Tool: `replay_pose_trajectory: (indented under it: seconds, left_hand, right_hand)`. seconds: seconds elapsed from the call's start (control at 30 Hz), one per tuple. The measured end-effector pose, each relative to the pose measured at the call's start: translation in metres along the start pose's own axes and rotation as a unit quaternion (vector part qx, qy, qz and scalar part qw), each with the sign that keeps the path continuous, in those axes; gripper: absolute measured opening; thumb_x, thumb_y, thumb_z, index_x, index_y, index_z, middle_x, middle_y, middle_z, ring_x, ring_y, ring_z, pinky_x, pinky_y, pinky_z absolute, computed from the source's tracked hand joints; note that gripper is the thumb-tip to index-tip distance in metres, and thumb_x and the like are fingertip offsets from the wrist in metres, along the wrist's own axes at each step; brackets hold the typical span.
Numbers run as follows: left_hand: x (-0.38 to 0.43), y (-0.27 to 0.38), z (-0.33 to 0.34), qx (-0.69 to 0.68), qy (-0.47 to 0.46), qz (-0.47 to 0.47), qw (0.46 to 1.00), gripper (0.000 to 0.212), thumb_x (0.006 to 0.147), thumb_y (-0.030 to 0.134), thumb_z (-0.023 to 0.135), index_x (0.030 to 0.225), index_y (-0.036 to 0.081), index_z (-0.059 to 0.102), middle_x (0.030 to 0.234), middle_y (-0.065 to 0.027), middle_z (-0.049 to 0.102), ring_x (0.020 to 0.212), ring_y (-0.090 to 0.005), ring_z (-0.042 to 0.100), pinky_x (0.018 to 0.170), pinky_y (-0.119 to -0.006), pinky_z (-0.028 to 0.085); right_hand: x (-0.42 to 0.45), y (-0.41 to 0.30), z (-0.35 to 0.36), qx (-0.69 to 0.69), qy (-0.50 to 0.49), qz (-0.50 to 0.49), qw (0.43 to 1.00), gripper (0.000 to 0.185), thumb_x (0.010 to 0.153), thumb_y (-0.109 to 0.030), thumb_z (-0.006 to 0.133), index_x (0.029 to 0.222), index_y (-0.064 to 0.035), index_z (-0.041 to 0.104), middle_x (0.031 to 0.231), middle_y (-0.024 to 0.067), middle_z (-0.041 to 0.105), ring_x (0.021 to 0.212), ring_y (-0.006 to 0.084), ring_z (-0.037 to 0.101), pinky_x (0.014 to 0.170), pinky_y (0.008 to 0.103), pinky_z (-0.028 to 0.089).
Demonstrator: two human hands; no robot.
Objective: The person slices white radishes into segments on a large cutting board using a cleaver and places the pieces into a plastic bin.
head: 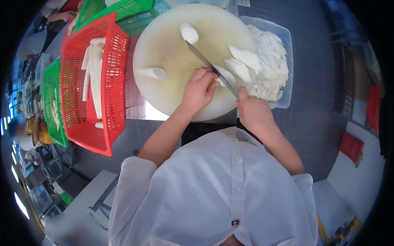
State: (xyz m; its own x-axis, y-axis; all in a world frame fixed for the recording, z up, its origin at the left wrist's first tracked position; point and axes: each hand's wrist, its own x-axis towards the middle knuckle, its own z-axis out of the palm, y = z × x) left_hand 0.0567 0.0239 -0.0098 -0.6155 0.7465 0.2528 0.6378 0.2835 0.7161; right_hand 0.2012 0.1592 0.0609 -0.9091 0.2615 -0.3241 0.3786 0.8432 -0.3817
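Observation:
My right hand (255, 115) grips a long-bladed kitchen knife (201, 57), its blade slanting across a round, pale cutting board (166, 95). Beside the blade, my left hand (200, 89) has its fingers bent against a cut piece of peeled white root vegetable (226, 77); the fingers and blade partly hide this piece. Two slanted stacks of white slices (244, 58) lie to its right. A stubby white chunk (189, 33) rests near the knife tip, and a longer chunk (152, 73) lies at the board's left side.
A clear plastic tub (289, 67) heaped with white slices adjoins the board's right edge. On the left, a red plastic basket (117, 73) holds several long peeled roots (94, 77). Green baskets (55, 101) stand beyond it. Other people are at the far left and upper left.

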Motion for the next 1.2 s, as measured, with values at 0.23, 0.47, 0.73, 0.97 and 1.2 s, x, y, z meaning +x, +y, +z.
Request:
replay_pose_trajectory:
  seconds: [0.23, 0.47, 0.73, 0.97, 1.2]
  left_hand:
    - [-0.006, -0.007, 0.004, -0.011, 0.014, -0.005, 1.0, 0.021, 0.078, 0.006, 0.074, 0.096, 0.006, 0.065, 0.106, -0.0096, 0.064, 0.1, -0.0302, 0.061, 0.083, -0.039, 0.052]
    - [-0.006, -0.01, 0.003, -0.013, 0.016, -0.007, 1.0, 0.02, 0.078, 0.006, 0.075, 0.095, 0.006, 0.065, 0.104, -0.0091, 0.063, 0.099, -0.0299, 0.06, 0.083, -0.038, 0.051]
    - [-0.004, -0.011, 0.004, -0.006, 0.02, 0.008, 1.0, 0.022, 0.075, 0.006, 0.076, 0.095, 0.006, 0.065, 0.102, -0.0082, 0.063, 0.099, -0.0298, 0.059, 0.083, -0.039, 0.051]
    - [-0.005, -0.011, 0.002, -0.013, 0.019, 0.004, 1.0, 0.022, 0.075, 0.006, 0.077, 0.094, 0.006, 0.065, 0.101, -0.0093, 0.064, 0.098, -0.0305, 0.06, 0.084, -0.038, 0.05]
    - [-0.003, -0.012, 0.003, -0.004, 0.021, 0.024, 0.999, 0.022, 0.075, 0.005, 0.077, 0.094, 0.006, 0.065, 0.1, -0.0089, 0.065, 0.097, -0.0299, 0.061, 0.082, -0.038, 0.051]
  right_hand:
    - [-0.008, -0.011, -0.024, 0.03, -0.045, 0.02, 0.998, 0.016, 0.089, -0.006, 0.055, 0.097, 0.0007, 0.043, 0.069, 0.022, 0.064, 0.071, 0.0414, 0.065, 0.062, 0.0511, 0.049]
    - [-0.011, -0.013, -0.03, 0.026, -0.035, 0.017, 0.999, 0.017, 0.091, -0.011, 0.055, 0.098, -0.0001, 0.044, 0.069, 0.0224, 0.064, 0.069, 0.0425, 0.065, 0.064, 0.0514, 0.05]
    - [-0.021, -0.005, -0.037, 0.027, -0.037, 0.025, 0.999, 0.021, 0.092, -0.014, 0.057, 0.098, 0.0004, 0.044, 0.067, 0.0225, 0.063, 0.068, 0.0434, 0.064, 0.064, 0.0521, 0.05]
    - [-0.01, 0.002, -0.025, 0.064, -0.05, 0.026, 0.996, 0.023, 0.091, -0.015, 0.058, 0.098, 0.0014, 0.043, 0.068, 0.0248, 0.062, 0.07, 0.0447, 0.064, 0.064, 0.0531, 0.049]
    - [-0.001, 0.009, 0.013, 0.12, 0.005, 0.041, 0.992, 0.024, 0.091, -0.015, 0.059, 0.102, 0.0003, 0.044, 0.069, 0.0252, 0.062, 0.071, 0.0462, 0.062, 0.064, 0.0539, 0.048]
